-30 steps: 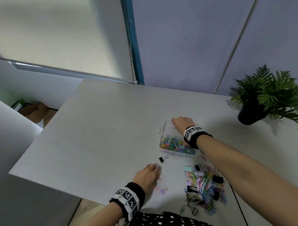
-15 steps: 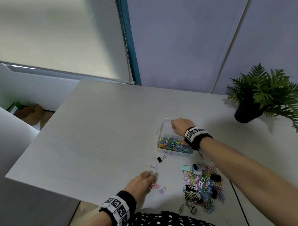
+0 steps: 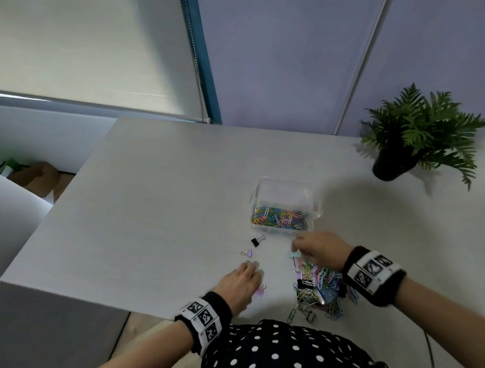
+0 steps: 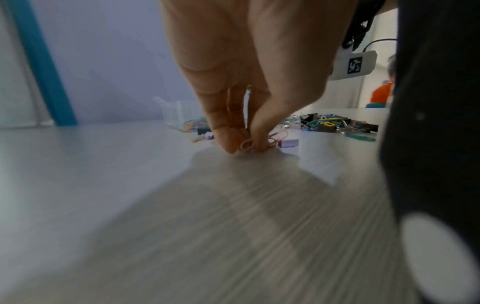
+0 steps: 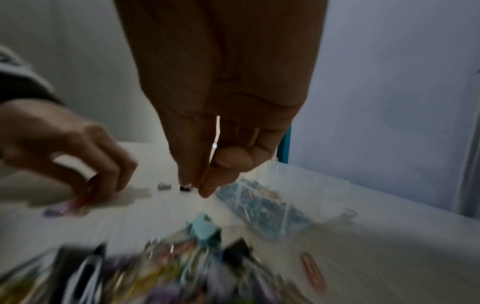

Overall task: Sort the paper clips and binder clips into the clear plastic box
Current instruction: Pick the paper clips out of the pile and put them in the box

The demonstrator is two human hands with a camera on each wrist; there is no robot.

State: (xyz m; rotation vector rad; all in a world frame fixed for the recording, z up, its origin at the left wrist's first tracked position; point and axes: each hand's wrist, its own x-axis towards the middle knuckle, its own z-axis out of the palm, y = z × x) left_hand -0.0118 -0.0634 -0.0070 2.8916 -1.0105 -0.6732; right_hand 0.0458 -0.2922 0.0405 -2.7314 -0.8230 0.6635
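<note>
Bench [image 3: 159, 204]: pale grey, faint wood grain. Clear plastic box [image 3: 283, 191]: transparent, holding paper clips [image 3: 279, 217] in yellow, pink, green, blue. Loose binder clips: one black [image 3: 255, 241], one lilac [image 3: 249, 252], one mint [image 3: 295, 255]. Mixed pile [image 3: 319, 287]: black, pink, blue, yellow, green, purple. Wristbands [image 3: 204, 316] on both hands: black with white panels bearing black square codes. Garment [image 3: 282, 351]: black, white polka dots. Plant [image 3: 425, 128]: dark green fronds, black pot. Wall: lavender, teal strip [image 3: 202, 57]. Blind [image 3: 85, 51]: off-white.

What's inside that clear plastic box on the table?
The clear plastic box holds a heap of colourful paper clips in its near part. The far part looks empty. What lies under the heap is covered.
</note>
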